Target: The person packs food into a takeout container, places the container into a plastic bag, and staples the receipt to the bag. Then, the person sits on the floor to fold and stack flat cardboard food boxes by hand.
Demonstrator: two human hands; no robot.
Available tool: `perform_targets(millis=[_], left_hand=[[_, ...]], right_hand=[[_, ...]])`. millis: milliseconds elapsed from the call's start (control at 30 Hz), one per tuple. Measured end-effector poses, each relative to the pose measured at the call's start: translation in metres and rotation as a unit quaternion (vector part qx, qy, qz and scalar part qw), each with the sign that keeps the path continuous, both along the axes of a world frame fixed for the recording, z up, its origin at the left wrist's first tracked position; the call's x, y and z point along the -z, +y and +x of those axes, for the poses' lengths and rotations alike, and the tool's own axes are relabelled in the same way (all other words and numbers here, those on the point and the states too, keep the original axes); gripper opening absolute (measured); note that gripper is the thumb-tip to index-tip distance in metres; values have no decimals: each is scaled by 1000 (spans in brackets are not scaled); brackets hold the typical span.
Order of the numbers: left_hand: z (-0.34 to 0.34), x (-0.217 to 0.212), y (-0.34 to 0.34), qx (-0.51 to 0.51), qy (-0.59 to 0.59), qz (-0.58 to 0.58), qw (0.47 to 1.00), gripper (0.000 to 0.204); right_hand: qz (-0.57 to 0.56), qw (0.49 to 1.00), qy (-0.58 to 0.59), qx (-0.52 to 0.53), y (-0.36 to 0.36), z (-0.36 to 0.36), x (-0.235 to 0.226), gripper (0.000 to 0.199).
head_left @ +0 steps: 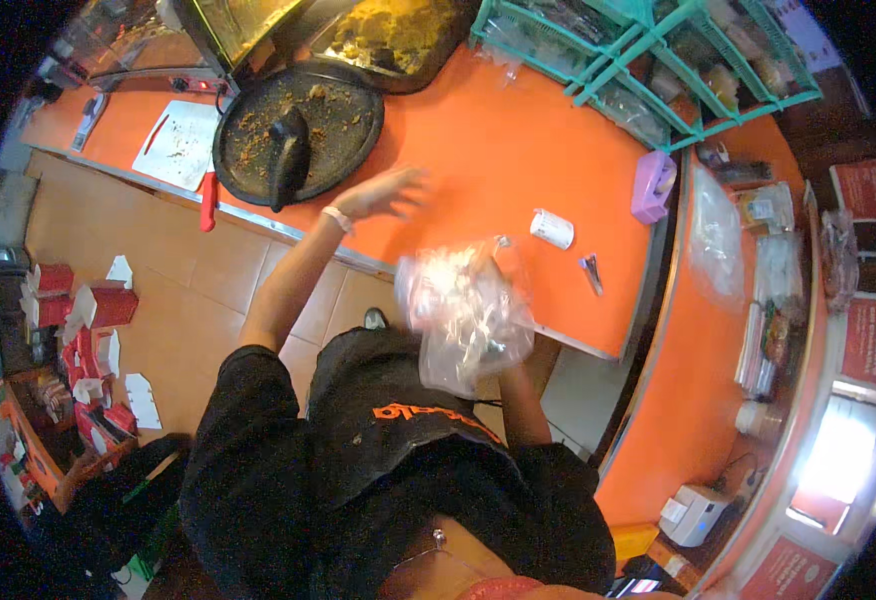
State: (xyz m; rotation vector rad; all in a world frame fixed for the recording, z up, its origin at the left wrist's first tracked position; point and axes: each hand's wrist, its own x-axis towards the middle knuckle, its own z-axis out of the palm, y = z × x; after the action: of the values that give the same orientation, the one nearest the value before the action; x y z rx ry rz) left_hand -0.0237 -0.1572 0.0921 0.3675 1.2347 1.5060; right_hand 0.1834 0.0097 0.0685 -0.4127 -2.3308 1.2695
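My left hand (pixel 383 194) is raised over the near edge of the orange counter (pixel 498 140), holding nothing. Its fingers are apart and slightly blurred by motion. A crumpled bundle of clear plastic bags (pixel 473 315) hangs in front of my body, gripped by my right hand (pixel 486 266), whose fingers show only partly through the plastic. Glare on the film hides what, if anything, lies inside. Just left of my left hand sits a round dark stone mortar (pixel 233 150) with crumbly brown residue. A dark stone pestle (pixel 289 160) rests in it.
A white cutting board (pixel 180 143) and a red-handled knife (pixel 209 203) lie beside the mortar. A paper roll (pixel 552 229), a small cutter-like tool (pixel 592 274) and a purple holder (pixel 651 188) are right. Teal baskets (pixel 598 75) stand behind; red boxes (pixel 108 305) are left.
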Motion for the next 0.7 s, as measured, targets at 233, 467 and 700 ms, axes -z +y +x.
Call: perform_targets(millis=[233,467,700], left_hand=[[47,27,60,319,-118,20,940,55],[34,27,26,82,176,-38,980,50],[140,45,2,-148,617,-111,765,40]], right_hand=[[-8,1000,-19,-13,-2,5,-9,48],[-16,990,-26,-134,1,-71,-22,44],[-280,940,0,-193,0,-142,-13,39]])
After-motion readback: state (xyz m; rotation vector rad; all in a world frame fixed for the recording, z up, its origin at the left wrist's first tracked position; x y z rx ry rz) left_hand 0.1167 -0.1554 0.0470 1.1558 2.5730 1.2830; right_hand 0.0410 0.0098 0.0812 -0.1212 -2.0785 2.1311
